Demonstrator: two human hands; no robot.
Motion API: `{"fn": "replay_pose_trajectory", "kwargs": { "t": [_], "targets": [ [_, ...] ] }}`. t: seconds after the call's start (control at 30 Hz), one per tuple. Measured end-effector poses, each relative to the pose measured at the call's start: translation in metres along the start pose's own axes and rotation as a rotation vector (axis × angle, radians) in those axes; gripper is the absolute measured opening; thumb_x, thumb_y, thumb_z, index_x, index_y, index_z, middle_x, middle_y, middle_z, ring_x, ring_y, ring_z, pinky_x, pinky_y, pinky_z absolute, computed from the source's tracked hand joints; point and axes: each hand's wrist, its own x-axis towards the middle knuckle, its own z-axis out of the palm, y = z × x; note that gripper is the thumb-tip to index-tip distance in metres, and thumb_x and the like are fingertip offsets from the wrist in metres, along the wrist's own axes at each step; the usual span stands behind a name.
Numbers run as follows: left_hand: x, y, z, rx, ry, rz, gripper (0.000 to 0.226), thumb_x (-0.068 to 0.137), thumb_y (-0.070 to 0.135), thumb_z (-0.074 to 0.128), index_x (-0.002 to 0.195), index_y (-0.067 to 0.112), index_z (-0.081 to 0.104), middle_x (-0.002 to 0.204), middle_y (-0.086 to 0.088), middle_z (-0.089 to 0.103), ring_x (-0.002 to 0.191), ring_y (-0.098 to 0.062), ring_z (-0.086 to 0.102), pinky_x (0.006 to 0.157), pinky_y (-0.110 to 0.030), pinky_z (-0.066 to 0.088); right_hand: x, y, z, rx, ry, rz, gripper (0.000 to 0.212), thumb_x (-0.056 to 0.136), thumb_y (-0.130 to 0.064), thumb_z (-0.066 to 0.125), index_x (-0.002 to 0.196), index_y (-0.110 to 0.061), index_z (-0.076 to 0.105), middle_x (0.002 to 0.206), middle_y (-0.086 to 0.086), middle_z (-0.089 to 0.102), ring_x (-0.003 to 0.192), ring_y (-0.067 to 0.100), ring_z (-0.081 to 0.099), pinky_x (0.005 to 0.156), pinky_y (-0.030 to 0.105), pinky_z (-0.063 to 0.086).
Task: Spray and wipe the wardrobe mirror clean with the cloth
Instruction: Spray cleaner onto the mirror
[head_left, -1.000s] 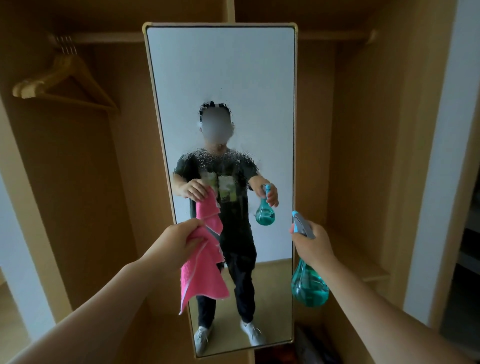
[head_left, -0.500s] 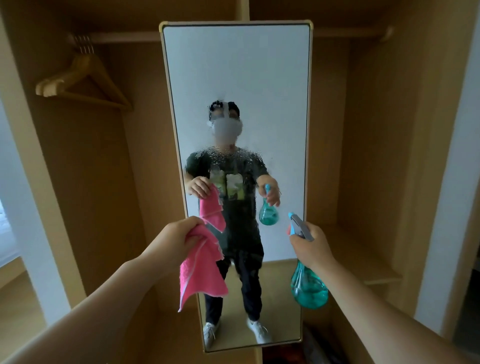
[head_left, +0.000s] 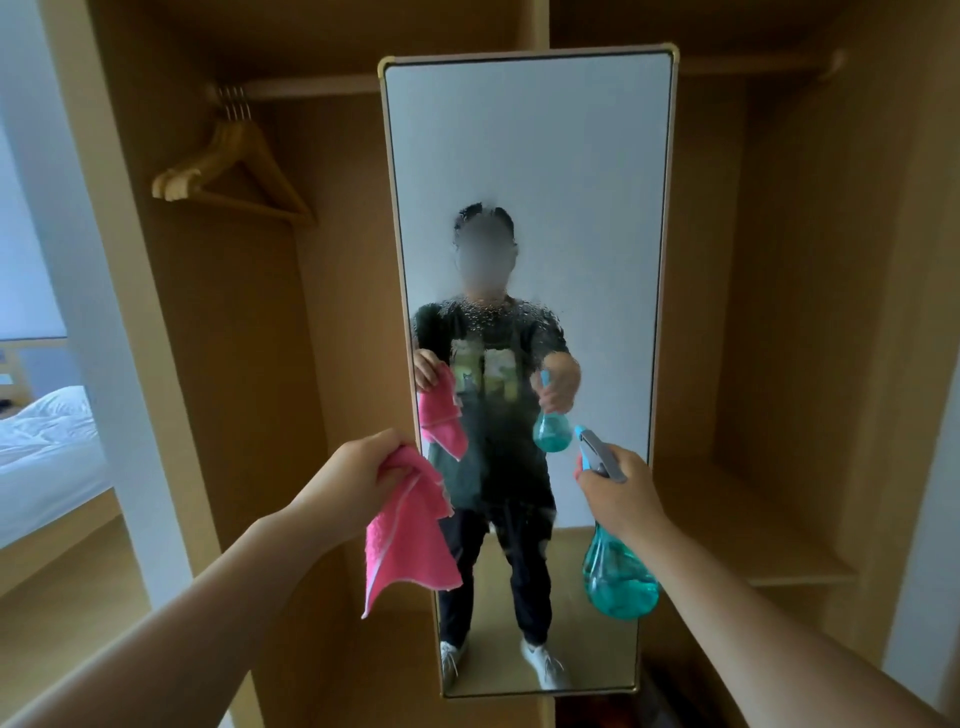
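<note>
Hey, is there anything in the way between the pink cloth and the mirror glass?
Nothing visible. The left hand holds the pink cloth before the lower left edge of the mirror, with only open air between cloth and the droplet-covered glass. The teal spray bottle in the right hand hangs off to the right, clear of that path.

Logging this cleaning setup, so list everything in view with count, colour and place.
wardrobe mirror: one, gold-trimmed frame, upright in the middle of the wardrobe
spray droplets: one patch, clear, mid-height on the mirror
cloth: one, pink, hanging from the left hand
spray bottle: one, teal with a grey trigger, in the right hand
hangers: several, light wood, on the rail at upper left
wardrobe: one, light wood, surrounding the mirror
shelf: one, light wood, lower right compartment
bed: one, white bedding, far left
left hand: one, gripping the cloth
right hand: one, gripping the bottle neck
</note>
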Motion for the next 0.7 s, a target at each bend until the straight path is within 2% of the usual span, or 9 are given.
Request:
{"fn": "replay_pose_trajectory", "kwargs": {
  "t": [0.1, 0.2, 0.37, 0.47, 0.6, 0.7],
  "targets": [
    [-0.005, -0.002, -0.005, -0.002, 0.007, -0.003, 0.017, 0.092, 0.02, 0.058, 0.087, 0.037, 0.06, 0.089, 0.04, 0.06, 0.083, 0.014, 0.058, 0.06, -0.005, 0.046, -0.002, -0.007, 0.006, 0.003, -0.063, -0.016, 0.016, 0.094, -0.014, 0.053, 0.079, -0.015, 0.055, 0.064, 0.0, 0.045, 0.056, 0.012, 0.042, 0.051, 0.023, 0.038],
    [-0.011, -0.006, -0.009, -0.006, 0.012, 0.0, 0.018, 0.092, 0.019, 0.058, 0.086, 0.036, 0.06, 0.089, 0.038, 0.061, 0.083, 0.014, 0.058, 0.061, -0.005, 0.046, -0.003, -0.016, 0.018, 0.03, -0.105, -0.014, 0.014, 0.09, -0.007, 0.052, 0.085, -0.017, 0.059, 0.066, 0.002, 0.046, 0.057, 0.014, 0.043, 0.053, 0.025, 0.038],
    [-0.02, -0.019, -0.017, 0.031, 0.049, -0.042, 0.011, 0.092, 0.019, 0.059, 0.092, 0.029, 0.063, 0.081, 0.02, 0.066, 0.08, 0.011, 0.059, 0.062, -0.008, 0.048, -0.004, -0.028, 0.043, 0.05, -0.116, -0.01, 0.019, 0.088, -0.006, 0.051, 0.097, -0.015, 0.064, 0.074, 0.002, 0.054, 0.058, 0.013, 0.047, 0.052, 0.022, 0.039],
    [-0.026, -0.025, -0.022, 0.04, 0.053, -0.058, 0.014, 0.092, 0.018, 0.058, 0.092, 0.032, 0.062, 0.082, 0.02, 0.066, 0.08, 0.012, 0.059, 0.061, -0.007, 0.048, -0.004, -0.031, 0.055, 0.041, -0.11, -0.026, 0.014, 0.091, -0.01, 0.052, 0.094, -0.015, 0.065, 0.072, -0.001, 0.054, 0.056, 0.011, 0.045, 0.05, 0.019, 0.037],
    [-0.031, -0.029, -0.027, 0.052, 0.059, -0.06, 0.022, 0.091, 0.02, 0.058, 0.088, 0.042, 0.058, 0.082, 0.021, 0.065, 0.08, 0.012, 0.059, 0.06, -0.01, 0.049, -0.005, -0.032, 0.063, 0.035, -0.091, -0.036, 0.012, 0.092, -0.013, 0.053, 0.084, -0.009, 0.062, 0.072, 0.008, 0.054, 0.059, 0.017, 0.048, 0.055, 0.026, 0.042],
    [-0.032, -0.032, -0.027, 0.048, 0.063, -0.069, 0.027, 0.091, 0.021, 0.059, 0.085, 0.048, 0.055, 0.079, 0.023, 0.065, 0.081, 0.013, 0.059, 0.059, -0.006, 0.048, -0.005, -0.03, 0.065, 0.028, -0.1, -0.025, 0.014, 0.093, -0.014, 0.054, 0.087, -0.004, 0.061, 0.076, 0.013, 0.056, 0.064, 0.019, 0.051, 0.058, 0.028, 0.044]
  ]
}}
